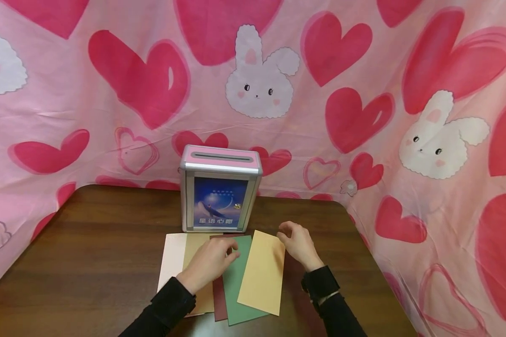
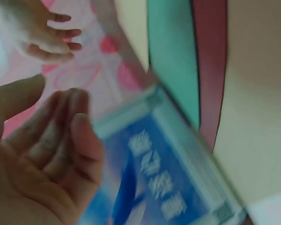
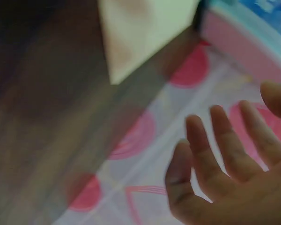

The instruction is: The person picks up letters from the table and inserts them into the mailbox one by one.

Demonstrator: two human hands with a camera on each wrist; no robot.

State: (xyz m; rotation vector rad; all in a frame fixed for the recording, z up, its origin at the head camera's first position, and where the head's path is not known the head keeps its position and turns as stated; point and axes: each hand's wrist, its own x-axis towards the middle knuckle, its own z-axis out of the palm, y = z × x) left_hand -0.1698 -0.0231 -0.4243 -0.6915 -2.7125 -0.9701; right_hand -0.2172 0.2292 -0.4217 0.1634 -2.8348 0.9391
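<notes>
My left hand point(image 1: 211, 262) hovers over the tan paper point(image 1: 196, 241) and dark red paper point(image 1: 220, 304), its fingers loosely bent with nothing between them. To the right, my right hand point(image 1: 298, 243) is held near the top corner of the yellow paper point(image 1: 261, 276); its fingers look spread and bare in the right wrist view. A green paper point(image 1: 238, 281) lies partly under the yellow one. The white paper point(image 1: 173, 257) is at the left end of this overlapping row. Whether these are cards or envelopes I cannot tell.
Just behind the papers stands a silver-framed box point(image 1: 187, 201) with a pink top, a slot point(image 1: 222, 157) and a blue whale picture on its front. The dark wooden table point(image 1: 101, 262) ends at a pink curtain point(image 1: 278, 140) printed with hearts and rabbits.
</notes>
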